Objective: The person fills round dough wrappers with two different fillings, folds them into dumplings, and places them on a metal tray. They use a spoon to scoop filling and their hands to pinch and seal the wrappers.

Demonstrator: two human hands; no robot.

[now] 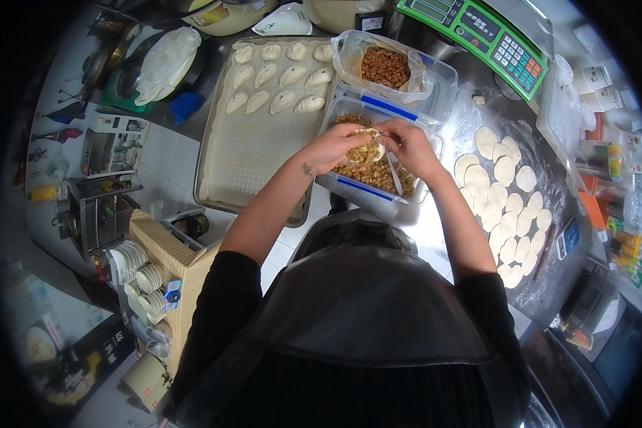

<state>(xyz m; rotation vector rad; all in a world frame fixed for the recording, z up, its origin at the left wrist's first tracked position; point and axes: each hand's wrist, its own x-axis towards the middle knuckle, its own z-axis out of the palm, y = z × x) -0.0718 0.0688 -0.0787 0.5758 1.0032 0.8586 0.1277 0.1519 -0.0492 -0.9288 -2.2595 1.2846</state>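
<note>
Above a plastic container of brownish filling (372,174), my left hand (329,147) cups a dough wrapper topped with filling (365,148). The fingers of my right hand (406,144) pinch that wrapper's upper right edge. A metal utensil handle (395,175) leans in the container below my right hand. To the left, a lined baking tray (246,155) bears rows of shaped buns, some round and some leaf-shaped (283,101). Behind the container, a plastic bag (348,59) holds a redder filling (385,67). Flat dough rounds (492,198) lie in overlapping groups on the floured worktop at right.
A green digital scale (492,43) stands at the back right. A thin rod (544,251) and a phone-like device (568,239) lie near the right edge. Stacked dishes (139,273) stand at the lower left, and a blue cloth (185,107) lies left of the tray.
</note>
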